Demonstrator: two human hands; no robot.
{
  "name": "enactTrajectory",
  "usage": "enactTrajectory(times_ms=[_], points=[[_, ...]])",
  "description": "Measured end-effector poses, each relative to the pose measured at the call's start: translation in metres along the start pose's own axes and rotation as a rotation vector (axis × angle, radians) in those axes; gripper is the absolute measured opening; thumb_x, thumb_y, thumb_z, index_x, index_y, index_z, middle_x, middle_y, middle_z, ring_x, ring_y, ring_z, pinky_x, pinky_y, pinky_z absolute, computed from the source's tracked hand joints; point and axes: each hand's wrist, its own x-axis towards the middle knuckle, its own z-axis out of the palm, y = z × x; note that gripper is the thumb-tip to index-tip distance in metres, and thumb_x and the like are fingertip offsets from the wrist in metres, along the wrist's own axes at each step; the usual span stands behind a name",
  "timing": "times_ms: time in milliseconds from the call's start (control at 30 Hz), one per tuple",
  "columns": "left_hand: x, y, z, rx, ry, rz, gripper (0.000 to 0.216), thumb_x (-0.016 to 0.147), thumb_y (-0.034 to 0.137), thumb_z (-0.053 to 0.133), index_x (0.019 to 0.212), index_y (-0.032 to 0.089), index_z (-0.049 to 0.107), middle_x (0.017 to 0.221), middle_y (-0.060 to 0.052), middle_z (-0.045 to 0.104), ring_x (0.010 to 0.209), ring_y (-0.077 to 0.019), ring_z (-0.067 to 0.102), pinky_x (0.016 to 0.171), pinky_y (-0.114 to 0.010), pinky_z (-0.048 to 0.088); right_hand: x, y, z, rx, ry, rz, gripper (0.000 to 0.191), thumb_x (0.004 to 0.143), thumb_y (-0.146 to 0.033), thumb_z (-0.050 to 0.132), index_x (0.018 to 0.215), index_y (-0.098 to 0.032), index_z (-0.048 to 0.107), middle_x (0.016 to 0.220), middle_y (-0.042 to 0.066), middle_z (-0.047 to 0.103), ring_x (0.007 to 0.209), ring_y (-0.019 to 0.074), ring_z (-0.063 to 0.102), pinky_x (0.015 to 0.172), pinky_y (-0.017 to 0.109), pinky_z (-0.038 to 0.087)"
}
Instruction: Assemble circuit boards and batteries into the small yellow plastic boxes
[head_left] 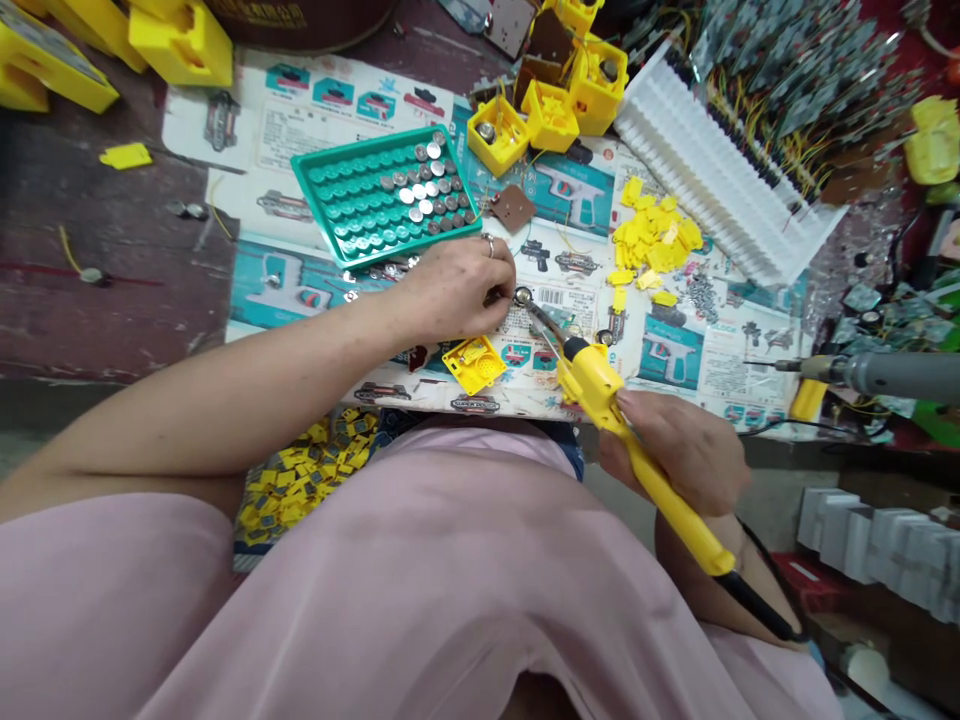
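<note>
My right hand (686,450) is wrapped round a yellow soldering iron (649,470), whose metal tip slants up and left. The tip reaches a small round metal part (523,295) on the printed card sheet. Beside that part, my left hand (461,285) rests with its fingers curled together; anything between the fingertips is hidden. Below the left hand lies an open yellow plastic housing (474,366) with small parts inside. A green tray (319,195) with round silver discs (426,190) in its right half sits just beyond the left hand.
Small yellow plastic pieces (652,235) are heaped right of centre, near a white ribbed rack (720,185) of wired boards. Yellow cube-shaped housings (551,115) stand at the back. A grey pen-shaped tool (892,375) juts in from the right. Yellow parts (307,480) fill a container below the table edge.
</note>
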Motion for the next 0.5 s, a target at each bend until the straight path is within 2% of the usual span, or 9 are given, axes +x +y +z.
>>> enactTrajectory(times_ms=[200, 367, 500], points=[[-0.0001, 0.0000, -0.0004, -0.025, 0.004, -0.003, 0.024, 0.087, 0.023, 0.048, 0.086, 0.015, 0.072, 0.102, -0.006, 0.072, 0.096, -0.0189, 0.067, 0.087, -0.030, 0.050, -0.0055, 0.0009, -0.0008, -0.052, 0.019, 0.025, 0.019, 0.094, -0.026, 0.057, 0.110, -0.016, 0.058, 0.081, 0.003, 0.078, 0.075, 0.0130, 0.075, 0.072, 0.020, 0.058], [-0.0003, 0.0009, -0.0004, -0.029, 0.007, -0.010, 0.024, 0.086, 0.023, 0.049, 0.085, 0.015, 0.072, 0.102, -0.006, 0.072, 0.095, -0.0188, 0.067, 0.088, -0.030, 0.051, -0.0008, -0.0017, 0.0021, -0.023, 0.005, 0.008, 0.015, 0.096, -0.028, 0.055, 0.109, -0.021, 0.059, 0.078, 0.000, 0.077, 0.070, 0.0126, 0.073, 0.065, 0.021, 0.057], [-0.0003, 0.0012, -0.0008, -0.036, 0.009, -0.010, 0.025, 0.086, 0.024, 0.048, 0.086, 0.015, 0.072, 0.102, -0.006, 0.072, 0.096, -0.0194, 0.068, 0.088, -0.031, 0.051, 0.0022, -0.0013, 0.0057, -0.012, 0.022, -0.047, 0.017, 0.093, -0.025, 0.061, 0.108, -0.016, 0.062, 0.080, 0.003, 0.077, 0.070, 0.0128, 0.073, 0.067, 0.021, 0.059]])
